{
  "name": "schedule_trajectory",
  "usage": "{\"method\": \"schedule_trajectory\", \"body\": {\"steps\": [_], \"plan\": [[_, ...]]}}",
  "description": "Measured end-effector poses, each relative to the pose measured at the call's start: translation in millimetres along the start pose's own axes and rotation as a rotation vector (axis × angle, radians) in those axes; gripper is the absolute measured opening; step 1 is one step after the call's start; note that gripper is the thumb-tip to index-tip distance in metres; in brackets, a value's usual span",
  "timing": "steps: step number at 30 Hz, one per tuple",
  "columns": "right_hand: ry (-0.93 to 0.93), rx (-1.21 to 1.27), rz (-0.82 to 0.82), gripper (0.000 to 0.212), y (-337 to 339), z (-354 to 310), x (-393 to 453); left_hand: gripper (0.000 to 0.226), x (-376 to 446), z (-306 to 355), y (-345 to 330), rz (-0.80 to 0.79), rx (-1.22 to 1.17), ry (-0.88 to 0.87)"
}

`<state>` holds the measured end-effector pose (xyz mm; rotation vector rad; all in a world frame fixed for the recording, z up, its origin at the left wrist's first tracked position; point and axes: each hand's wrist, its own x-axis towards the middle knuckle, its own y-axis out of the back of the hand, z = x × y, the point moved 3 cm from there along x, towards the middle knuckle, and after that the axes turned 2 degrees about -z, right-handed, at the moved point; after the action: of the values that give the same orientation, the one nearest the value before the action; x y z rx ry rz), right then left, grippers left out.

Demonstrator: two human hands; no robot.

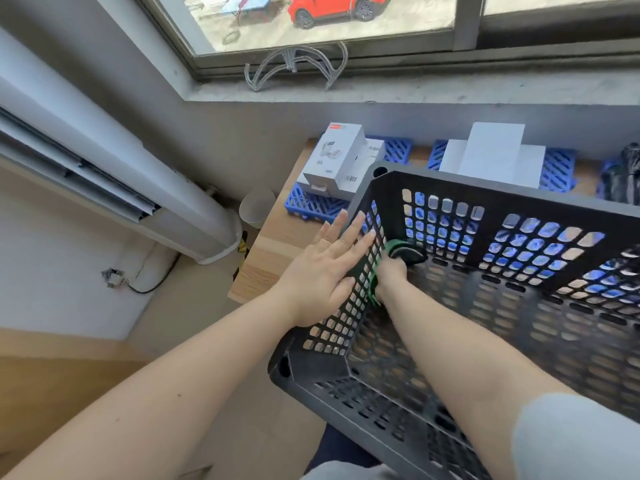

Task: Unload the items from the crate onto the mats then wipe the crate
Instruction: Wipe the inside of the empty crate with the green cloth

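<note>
Inside, the fingers of the right hand [389, 273] were curled around a green-and-black cloth [398, 252], which they pressed against the inner face of the left wall, close to the far corner. On the outer face of this same wall the left hand [323, 268] lay flat, its fingers [349, 233] straight and spread, holding nothing. The black crate [519, 199] was tilted, and nothing but the cloth and the right forearm was seen inside it. Behind it, on the wooden bench [273, 258], white boxes [337, 161] stood on blue mats [311, 206]; more white boxes [493, 154] were on another mat further right.
</note>
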<state>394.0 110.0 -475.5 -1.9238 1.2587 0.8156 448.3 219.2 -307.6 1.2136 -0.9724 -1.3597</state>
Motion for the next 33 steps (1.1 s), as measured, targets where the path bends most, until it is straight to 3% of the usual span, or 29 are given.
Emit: {"method": "schedule_trajectory", "body": {"steps": [4, 8, 12, 14, 16, 18, 21, 25, 30, 31, 33], "plan": [[0.037, 0.277, -0.134, 0.029, -4, -2, -31, 0.067, 0, 0, -1, 0.003, 0.002, -0.002], [0.166, 0.397, -0.312, 0.031, -13, -34, -67, 0.068, 2, -1, 1, -0.008, -0.016, -0.009], [0.145, 0.502, -0.442, 0.031, -8, -70, -107, 0.069, -2, 0, 4, 0.023, -0.148, 0.022], [0.277, 0.436, -0.324, 0.032, 11, -76, -108, 0.06, -6, 1, 6, 0.054, -0.212, 0.035], [0.517, 0.155, -0.125, 0.029, 27, -69, -109, 0.052, -8, 1, 9, 0.085, -0.219, 0.04], [0.637, -0.143, -0.175, 0.03, 20, -47, -115, 0.055, -6, 3, 9, 0.079, -0.168, 0.031], [0.59, -0.266, -0.311, 0.039, 1, -3, -120, 0.057, -2, 6, 7, 0.033, -0.06, 0.022], [0.51, -0.399, -0.233, 0.031, 6, 42, -143, 0.036, -1, 6, 5, 0.003, 0.018, 0.042], [0.197, -0.67, -0.625, 0.033, 36, 82, -167, 0.024, -2, 9, 6, 0.003, 0.039, 0.043], [0.1, -0.578, -0.648, 0.034, 42, 80, -162, 0.024, -2, 9, 7, 0.005, 0.036, 0.045], [-0.164, -0.153, -0.594, 0.03, 56, 67, -134, 0.027, -2, 10, 8, 0.007, 0.026, 0.044]]}}
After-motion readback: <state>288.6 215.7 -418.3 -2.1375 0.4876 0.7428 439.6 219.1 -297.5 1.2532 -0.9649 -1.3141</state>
